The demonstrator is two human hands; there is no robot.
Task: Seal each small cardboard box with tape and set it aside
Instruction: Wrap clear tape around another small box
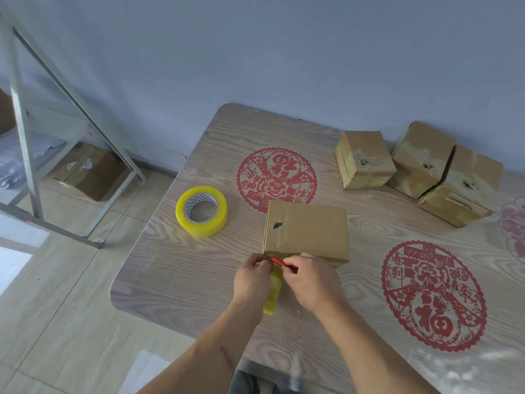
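Cutting is the step: left hand pinches the tape strip taut, right hand grips a red cutter at the box edge mid-desk. Next, slice cleanly and press the end down.

A plain pale blue wall stands beyond the fingers. Under them spreads a wood-grain table. Left of them, beige floor tiles carry a grey metal shelf frame, daylight pooling nearby.
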